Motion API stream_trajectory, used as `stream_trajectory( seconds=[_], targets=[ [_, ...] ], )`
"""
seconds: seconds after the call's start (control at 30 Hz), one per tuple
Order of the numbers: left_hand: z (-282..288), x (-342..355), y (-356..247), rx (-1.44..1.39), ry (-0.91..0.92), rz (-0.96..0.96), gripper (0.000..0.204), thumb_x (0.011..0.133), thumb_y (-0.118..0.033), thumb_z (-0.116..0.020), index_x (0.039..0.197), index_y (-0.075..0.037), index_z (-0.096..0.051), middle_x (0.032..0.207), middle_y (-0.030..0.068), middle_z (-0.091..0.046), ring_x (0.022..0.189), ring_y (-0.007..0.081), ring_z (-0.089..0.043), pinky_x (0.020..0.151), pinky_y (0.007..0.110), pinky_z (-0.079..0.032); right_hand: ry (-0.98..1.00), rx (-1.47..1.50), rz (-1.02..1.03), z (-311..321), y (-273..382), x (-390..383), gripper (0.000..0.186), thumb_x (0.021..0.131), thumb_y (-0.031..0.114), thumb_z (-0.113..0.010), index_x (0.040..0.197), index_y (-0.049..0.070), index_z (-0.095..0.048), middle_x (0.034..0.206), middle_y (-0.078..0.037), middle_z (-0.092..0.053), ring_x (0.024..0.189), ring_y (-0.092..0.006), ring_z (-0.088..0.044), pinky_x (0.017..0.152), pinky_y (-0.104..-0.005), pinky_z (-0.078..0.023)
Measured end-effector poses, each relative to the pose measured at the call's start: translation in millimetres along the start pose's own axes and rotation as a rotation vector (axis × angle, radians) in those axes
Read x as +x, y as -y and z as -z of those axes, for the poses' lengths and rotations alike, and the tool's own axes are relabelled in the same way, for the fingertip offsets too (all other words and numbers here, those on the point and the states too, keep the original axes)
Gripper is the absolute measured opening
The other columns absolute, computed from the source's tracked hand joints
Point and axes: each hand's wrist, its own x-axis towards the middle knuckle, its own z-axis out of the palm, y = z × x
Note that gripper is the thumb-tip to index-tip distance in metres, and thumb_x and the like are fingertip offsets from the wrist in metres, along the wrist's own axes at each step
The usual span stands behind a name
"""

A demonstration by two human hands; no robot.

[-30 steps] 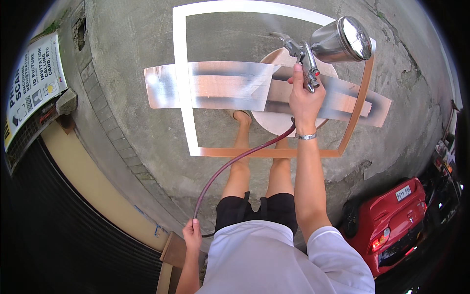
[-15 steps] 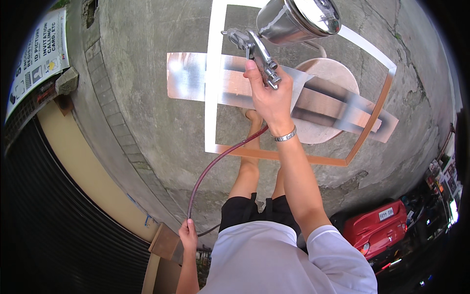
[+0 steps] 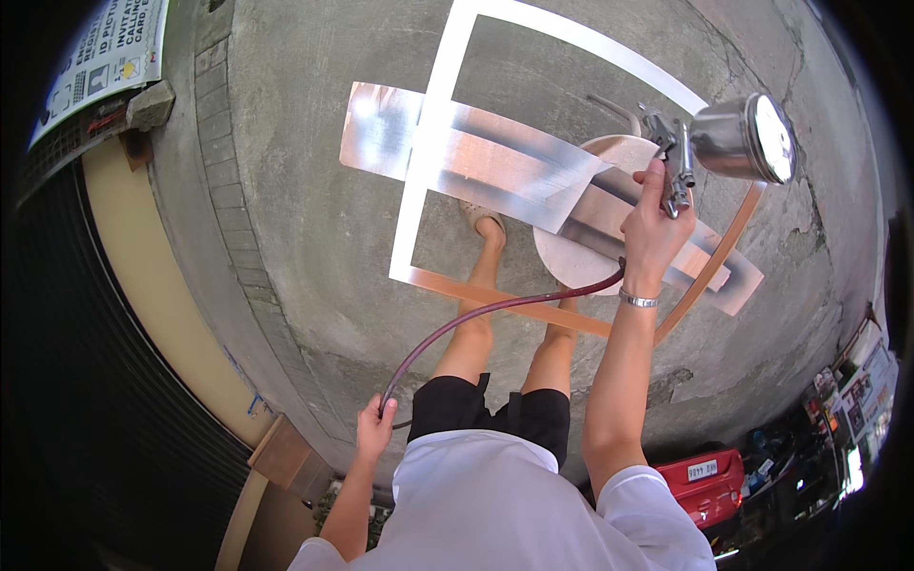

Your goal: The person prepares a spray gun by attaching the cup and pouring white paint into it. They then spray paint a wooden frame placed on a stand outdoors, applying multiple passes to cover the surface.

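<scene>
My right hand [image 3: 655,236] is wrapped round the handle of a metal spray gun [image 3: 678,157], whose shiny silver cup [image 3: 728,143] points to the right. The gun is over the right side of a rectangular frame [image 3: 435,114], and its cup hides the far right corner. White covers the frame's left and far sides; its near and right sides are brown. A dark red hose [image 3: 486,309] runs from below the gun's handle to my left hand [image 3: 374,425], closed around it near my left hip. Under the frame lie paint-streaked boards [image 3: 505,157] on a round pale top [image 3: 571,259].
Grey concrete ground [image 3: 314,247] with cracks surrounds the frame. My feet stand close to its near side. To the left are a block-edged strip [image 3: 224,181], a cream wall [image 3: 157,257] and a dark ribbed shutter [image 3: 105,381]. A red car [image 3: 703,485] is parked behind on the right.
My right hand has carried the spray gun rightward and nearer, from the frame's far middle to its right side. The hose now stretches further right. My left hand still grips it.
</scene>
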Motion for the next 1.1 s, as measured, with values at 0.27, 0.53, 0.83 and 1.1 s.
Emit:
stream_trajectory(
  seconds=[0.27,0.53,0.83,1.1],
  targets=[
    [-148.8,-38.2,82.5,-0.058,-0.061,-0.145,0.034,0.097,-0.037,-0.064,0.096,-0.003,-0.062,0.088,0.0217,-0.068,0.089,0.0428,-0.066,0.077,0.05,-0.051,0.142,-0.184,0.149,169.8,81.5,-38.8,0.041,0.106,0.038,-0.056,0.104,-0.002,-0.066,0.093,-0.007,-0.075,0.045,-0.0081,-0.041,0.038,-0.024,-0.031],
    [-300.4,-141.6,115.3,-0.253,-0.345,-0.23,0.024,0.093,-0.028,-0.065,0.105,-0.007,-0.065,0.112,0.0158,-0.067,0.11,0.0378,-0.063,0.091,0.049,-0.051,0.403,-0.085,0.669,285.8,210.0,-38.4,0.045,0.1,0.04,-0.065,0.116,-0.002,-0.064,0.102,-0.017,-0.075,0.067,-0.0193,-0.057,0.054,-0.029,-0.044],
    [-420.7,-185.5,185.8,-0.455,-0.477,-0.171,0.027,0.086,-0.023,-0.074,0.108,-0.01,-0.067,0.115,0.0146,-0.067,0.116,0.0359,-0.061,0.096,0.047,-0.049,0.778,0.221,1.0,311.6,333.0,-170.3,0.046,0.106,0.044,-0.053,0.092,0.002,-0.064,0.062,-0.002,-0.049,0.043,-0.0097,-0.037,0.035,-0.0247,-0.03],
    [-494.1,-203.0,244.3,-0.589,-0.418,0.031,0.017,0.086,-0.016,-0.069,0.103,-0.015,-0.067,0.104,0.0085,-0.069,0.106,0.031,-0.065,0.087,0.043,-0.053,0.508,0.144,1.206,299.2,409.6,-260.7,0.045,0.105,0.045,-0.055,0.103,0.001,-0.063,0.076,-0.012,-0.066,0.039,-0.0109,-0.04,0.032,-0.0233,-0.032]
  ],
)
